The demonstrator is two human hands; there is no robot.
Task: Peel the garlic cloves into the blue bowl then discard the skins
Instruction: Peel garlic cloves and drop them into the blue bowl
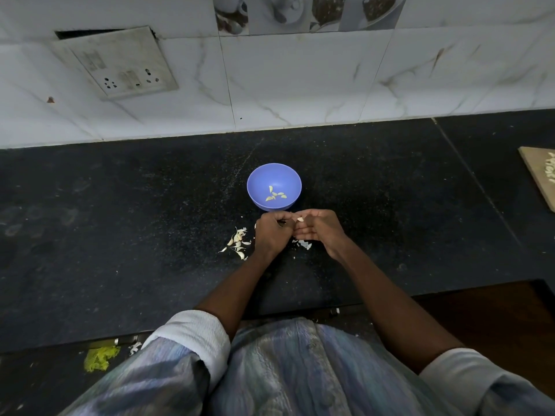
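A blue bowl (274,186) stands on the black counter (120,220) and holds several peeled garlic cloves (275,195). Just in front of it my two hands meet. My right hand (319,231) pinches a pale garlic clove (300,219) at its fingertips. My left hand (273,232) is curled, its fingertips against the same clove. Garlic skins and loose cloves (238,243) lie on the counter left of my left hand. More skins (304,244) lie under my right hand.
A wooden board (540,175) with white bits on it sits at the far right edge. The tiled wall with a socket plate (120,63) rises behind the counter. A yellow-green scrap (100,357) lies near the counter's front edge at the left.
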